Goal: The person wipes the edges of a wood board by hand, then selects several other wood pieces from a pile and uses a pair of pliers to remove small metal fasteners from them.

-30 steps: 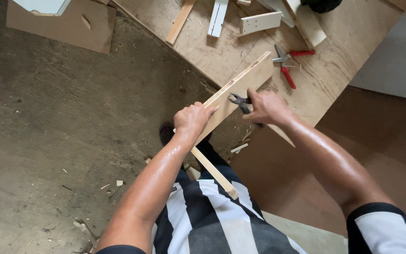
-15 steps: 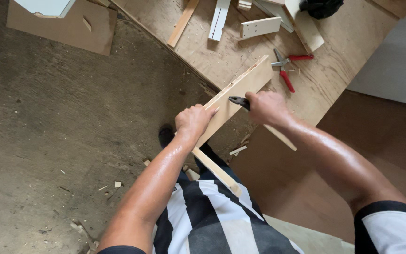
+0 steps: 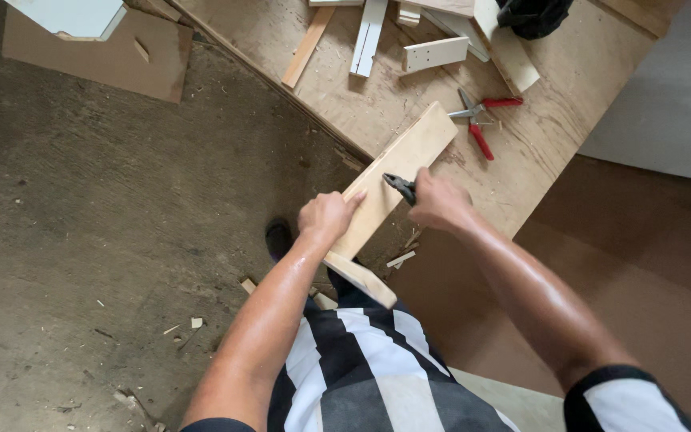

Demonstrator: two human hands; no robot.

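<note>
My left hand [image 3: 327, 218] grips a light wooden plank [image 3: 409, 152] near its lower end, holding it slanted from the plywood bench down toward my body. My right hand [image 3: 440, 200] is closed around black pliers [image 3: 400, 186], whose jaws touch the plank's face near its right edge. A second piece of wood [image 3: 359, 278] sticks out below my left hand, across my striped shirt.
Red-handled pliers [image 3: 483, 120] lie on the plywood bench [image 3: 553, 160] just beyond the plank. Several wood offcuts [image 3: 436, 54] and a dark cloth [image 3: 533, 16] sit at the bench's far side. A brown board [image 3: 97, 56] leans on the concrete floor at upper left. Wood chips litter the floor.
The plank has turned so its broad face shows more. My right hand with the pliers has shifted slightly along the plank; my left hand keeps its grip.
</note>
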